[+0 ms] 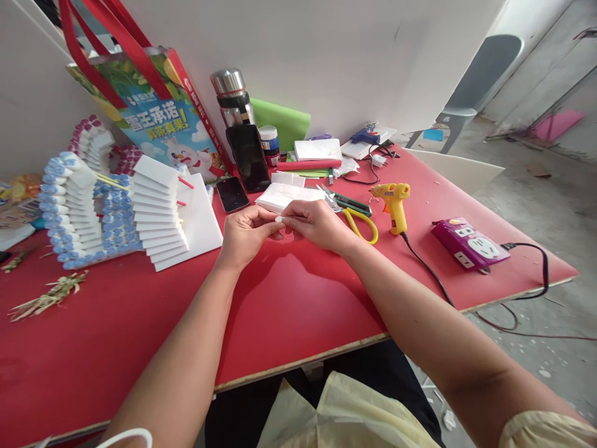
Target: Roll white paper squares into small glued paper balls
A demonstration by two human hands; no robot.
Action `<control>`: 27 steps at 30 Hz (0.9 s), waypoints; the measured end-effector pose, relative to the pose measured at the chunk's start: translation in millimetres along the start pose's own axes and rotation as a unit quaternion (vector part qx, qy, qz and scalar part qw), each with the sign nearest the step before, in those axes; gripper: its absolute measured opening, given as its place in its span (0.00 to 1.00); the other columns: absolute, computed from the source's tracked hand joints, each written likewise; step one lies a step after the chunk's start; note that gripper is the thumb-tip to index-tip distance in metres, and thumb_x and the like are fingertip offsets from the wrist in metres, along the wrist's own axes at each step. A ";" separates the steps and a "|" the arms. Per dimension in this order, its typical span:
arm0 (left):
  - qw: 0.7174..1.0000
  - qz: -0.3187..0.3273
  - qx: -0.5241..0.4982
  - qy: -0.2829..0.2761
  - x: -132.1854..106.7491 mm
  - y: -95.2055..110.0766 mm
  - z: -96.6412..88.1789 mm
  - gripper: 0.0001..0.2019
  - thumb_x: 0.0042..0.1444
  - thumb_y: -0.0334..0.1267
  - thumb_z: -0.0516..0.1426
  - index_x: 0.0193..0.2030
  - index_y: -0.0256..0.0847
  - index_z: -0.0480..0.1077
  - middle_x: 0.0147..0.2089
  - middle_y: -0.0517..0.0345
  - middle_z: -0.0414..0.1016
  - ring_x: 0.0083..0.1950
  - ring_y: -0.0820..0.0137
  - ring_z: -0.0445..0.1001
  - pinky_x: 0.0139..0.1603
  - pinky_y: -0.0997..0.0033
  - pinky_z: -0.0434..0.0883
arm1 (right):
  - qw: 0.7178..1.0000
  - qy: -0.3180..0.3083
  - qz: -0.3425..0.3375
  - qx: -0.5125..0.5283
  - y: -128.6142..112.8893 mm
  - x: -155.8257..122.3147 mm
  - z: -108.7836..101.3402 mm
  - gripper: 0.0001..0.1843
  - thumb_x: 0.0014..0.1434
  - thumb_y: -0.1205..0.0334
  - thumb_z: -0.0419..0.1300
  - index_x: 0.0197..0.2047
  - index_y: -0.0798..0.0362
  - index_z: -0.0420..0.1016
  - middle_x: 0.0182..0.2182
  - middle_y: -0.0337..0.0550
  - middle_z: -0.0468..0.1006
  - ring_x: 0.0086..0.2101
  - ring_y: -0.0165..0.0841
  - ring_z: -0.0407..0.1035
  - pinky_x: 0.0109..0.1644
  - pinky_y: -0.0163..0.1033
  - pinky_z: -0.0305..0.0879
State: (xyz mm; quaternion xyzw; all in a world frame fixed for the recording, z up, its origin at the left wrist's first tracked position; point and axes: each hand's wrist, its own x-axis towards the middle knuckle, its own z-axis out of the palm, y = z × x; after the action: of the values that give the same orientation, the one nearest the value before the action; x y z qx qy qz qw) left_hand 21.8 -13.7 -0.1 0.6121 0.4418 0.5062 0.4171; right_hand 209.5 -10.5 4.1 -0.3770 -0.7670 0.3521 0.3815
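A small white piece, perhaps rolled paper (278,219), sits pinched between the fingertips of both hands; its exact kind is too small to tell. My left hand (246,236) is closed on it from the left, and my right hand (316,225) is closed on it from the right. Just behind the hands lies a stack of white sheets (282,196). To the right of my right hand are yellow-handled scissors (361,227) and a dark green utility knife (354,204).
A yellow glue gun (394,202) stands near a purple power strip (471,242), its cord running off the edge. On the left are a folded white-and-blue paper craft (74,211) and a printed bag (163,124). Phones (233,194) and a steel flask (229,93) stand behind.
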 end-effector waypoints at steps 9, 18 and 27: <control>1.000 -0.013 -0.010 0.000 -0.5 -3.0 3.4 0.20 0.47 0.48 0.70 0.44 0.39 0.83 0.34 0.54 0.83 0.29 0.67 0.80 0.38 0.64 0.81 | 0.998 0.046 0.032 0.011 0.8 2.6 4.7 0.09 0.63 0.59 0.57 0.35 0.54 0.74 0.25 0.39 0.78 0.23 0.28 0.70 0.32 0.34 0.63; 0.999 -0.019 -0.026 0.003 0.0 -5.8 7.4 0.20 0.49 0.50 0.68 0.44 0.38 0.82 0.34 0.54 0.82 0.29 0.67 0.80 0.40 0.63 0.81 | 0.993 0.089 0.081 0.009 -2.3 4.5 5.8 0.07 0.61 0.59 0.60 0.33 0.53 0.71 0.23 0.38 0.77 0.22 0.30 0.71 0.30 0.35 0.63; 0.999 0.014 -0.034 0.038 -3.6 0.4 9.8 0.18 0.47 0.49 0.70 0.39 0.39 0.82 0.35 0.54 0.82 0.28 0.66 0.80 0.36 0.64 0.82 | 0.994 0.087 0.005 -0.062 -7.5 -0.2 8.8 0.04 0.62 0.63 0.56 0.36 0.52 0.71 0.26 0.40 0.77 0.28 0.32 0.70 0.32 0.35 0.61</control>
State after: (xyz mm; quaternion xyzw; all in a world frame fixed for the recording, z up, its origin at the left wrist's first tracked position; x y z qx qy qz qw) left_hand 31.2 -17.9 -2.0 0.5840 0.4311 0.5495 0.4136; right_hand 199.8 -16.4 6.1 -0.4325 -0.7498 0.2716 0.4207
